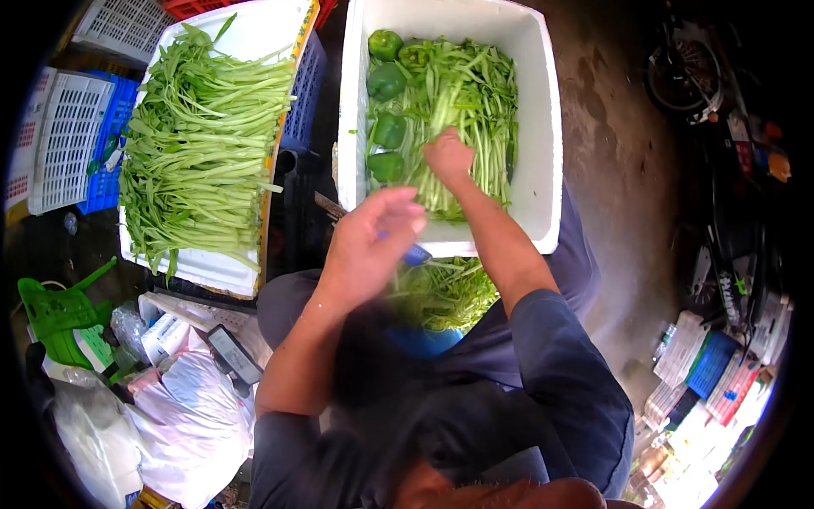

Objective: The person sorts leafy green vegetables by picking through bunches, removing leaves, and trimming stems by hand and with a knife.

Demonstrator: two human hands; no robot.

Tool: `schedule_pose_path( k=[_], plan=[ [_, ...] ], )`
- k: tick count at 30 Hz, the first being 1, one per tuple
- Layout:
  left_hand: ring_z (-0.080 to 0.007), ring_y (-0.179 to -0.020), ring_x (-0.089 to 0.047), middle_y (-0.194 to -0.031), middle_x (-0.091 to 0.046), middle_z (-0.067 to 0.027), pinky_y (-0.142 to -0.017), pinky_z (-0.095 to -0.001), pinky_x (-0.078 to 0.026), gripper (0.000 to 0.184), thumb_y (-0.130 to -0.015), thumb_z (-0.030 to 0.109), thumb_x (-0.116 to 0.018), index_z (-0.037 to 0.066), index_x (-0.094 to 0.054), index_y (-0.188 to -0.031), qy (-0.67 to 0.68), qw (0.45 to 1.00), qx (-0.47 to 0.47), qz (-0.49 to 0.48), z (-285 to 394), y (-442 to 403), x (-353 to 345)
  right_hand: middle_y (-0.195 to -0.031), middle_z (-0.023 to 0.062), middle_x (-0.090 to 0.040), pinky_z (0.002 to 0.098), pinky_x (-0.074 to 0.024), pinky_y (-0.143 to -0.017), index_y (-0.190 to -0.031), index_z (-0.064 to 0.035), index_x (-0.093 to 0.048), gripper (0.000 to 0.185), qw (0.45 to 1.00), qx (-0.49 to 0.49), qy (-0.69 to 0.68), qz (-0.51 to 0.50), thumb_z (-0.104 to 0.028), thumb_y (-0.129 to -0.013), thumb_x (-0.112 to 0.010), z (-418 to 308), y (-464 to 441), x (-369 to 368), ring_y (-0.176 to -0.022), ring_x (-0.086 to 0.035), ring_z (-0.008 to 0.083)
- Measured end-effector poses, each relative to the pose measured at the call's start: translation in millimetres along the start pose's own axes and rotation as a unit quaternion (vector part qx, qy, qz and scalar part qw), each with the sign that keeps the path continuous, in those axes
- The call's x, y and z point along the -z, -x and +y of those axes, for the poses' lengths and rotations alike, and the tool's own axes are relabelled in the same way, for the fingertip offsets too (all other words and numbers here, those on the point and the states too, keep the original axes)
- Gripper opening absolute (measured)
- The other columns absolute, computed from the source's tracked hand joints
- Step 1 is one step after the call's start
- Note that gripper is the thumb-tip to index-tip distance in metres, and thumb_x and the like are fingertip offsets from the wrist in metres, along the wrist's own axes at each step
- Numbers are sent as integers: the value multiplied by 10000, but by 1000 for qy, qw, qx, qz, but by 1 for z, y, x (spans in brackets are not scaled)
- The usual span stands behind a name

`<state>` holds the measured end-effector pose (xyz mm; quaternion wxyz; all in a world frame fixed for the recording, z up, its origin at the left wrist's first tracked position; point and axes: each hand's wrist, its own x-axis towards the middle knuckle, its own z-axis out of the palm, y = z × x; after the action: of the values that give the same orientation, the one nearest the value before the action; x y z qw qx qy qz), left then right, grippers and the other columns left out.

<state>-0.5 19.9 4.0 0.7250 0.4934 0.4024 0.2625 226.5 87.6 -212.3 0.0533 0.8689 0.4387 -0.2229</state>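
My right hand (449, 157) is closed on a bunch of leafy green stems (449, 93) inside a deep white foam box (538, 161). Just outside the box's near left corner is my left hand (369, 246), slightly blurred, with a knife running across under its palm. The knife's blade (329, 205) sticks out on the left and its blue handle (415, 254) on the right. Green peppers (387, 81) line the box's left side, beside the stems. Below the box, more cut greens (454, 293) lie between my knees, above something blue.
A white foam lid (280, 25) on the left bears a wide layer of long stems. Plastic crates (76, 140) stand beyond it. Bags (191, 416), a small scale-like device (233, 355) and a green chair (64, 318) are lower left. A bicycle wheel (682, 72) and stacked crates (712, 365) are right.
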Motion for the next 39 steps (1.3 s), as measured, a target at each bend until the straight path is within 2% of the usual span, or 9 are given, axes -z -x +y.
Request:
schedule_pose_path(
  k=[5, 8, 17, 20, 24, 27, 33, 36, 39],
  plan=[
    [-119, -1016, -631, -1146, -687, -100, -888, -269, -504, 368, -978, 62, -643, -12, -571, -1331, -7, 1000, -12, 7, -5, -1, 4, -1022, 222, -713, 476, -532, -806, -1164, 36, -521, 387, 982, 178, 61, -15, -271, -932, -559, -7, 34, -1, -869, -723, 351],
    [-128, -1024, -636, -1141, -690, -106, -900, -280, -507, 373, -975, 73, -646, -17, -571, -1328, -3, 1000, -10, 14, -3, -2, 5, -1110, 262, -697, 487, -539, -860, -1215, 68, -512, 504, 998, 46, -38, -18, -327, -919, -614, 36, 17, -23, -922, -715, 399],
    [-168, -994, -668, -1104, -710, -135, -903, -309, -531, 350, -971, 107, -657, -37, -592, -1284, -3, 998, -27, 61, 4, -3, 9, -999, 277, -710, 505, -564, -831, -984, -7, -689, 302, 985, 15, -138, 107, -293, -903, -633, 109, -1, -21, -953, -696, 435],
    [-175, -992, -676, -1096, -710, -140, -899, -316, -543, 323, -974, 97, -649, -36, -600, -1264, 8, 996, -38, 75, 6, -4, 11, -997, 280, -712, 514, -562, -821, -1005, -3, -695, 300, 992, 58, -91, 66, -275, -915, -608, 116, 3, -28, -933, -702, 428],
    [-179, -984, -681, -1079, -710, -136, -896, -325, -557, 295, -977, 87, -640, -29, -609, -1247, 63, 994, -43, 82, 4, -6, 12, -1169, 288, -681, 463, -533, -918, -1211, 44, -661, 571, 990, 39, -138, -10, -420, -880, -686, 99, 8, -13, -1102, -659, 423],
    [-181, -988, -681, -1073, -708, -135, -896, -331, -561, 288, -979, 88, -639, -27, -612, -1242, 60, 995, -30, 77, 3, -8, 10, -1231, 306, -651, 460, -521, -933, -1237, 99, -620, 676, 991, 37, -74, -105, -444, -848, -723, 99, -5, -42, -1145, -640, 414],
    [-183, -1004, -678, -1076, -703, -134, -898, -334, -560, 291, -981, 102, -647, -31, -609, -1238, 50, 995, -28, 76, 3, -10, 10, -1185, 282, -650, 471, -531, -894, -1212, 109, -609, 630, 973, -4, -191, -131, -374, -830, -742, 95, -24, -62, -1047, -658, 404],
    [-183, -999, -678, -1075, -703, -137, -895, -332, -558, 294, -981, 105, -647, -36, -606, -1235, 40, 996, -34, 77, 0, -11, 14, -1157, 244, -670, 464, -554, -859, -1220, 76, -595, 529, 901, -76, -382, -193, -327, -890, -682, 91, -13, -36, -1008, -667, 382],
    [-181, -971, -683, -1071, -705, -144, -884, -323, -555, 295, -980, 104, -646, -39, -605, -1234, 34, 996, -35, 77, -2, -12, 16, -1136, 231, -640, 489, -598, -783, -1231, 71, -551, 450, 760, -112, -616, -175, -275, -952, -624, 114, -41, -51, -942, -670, 370]
  ],
)
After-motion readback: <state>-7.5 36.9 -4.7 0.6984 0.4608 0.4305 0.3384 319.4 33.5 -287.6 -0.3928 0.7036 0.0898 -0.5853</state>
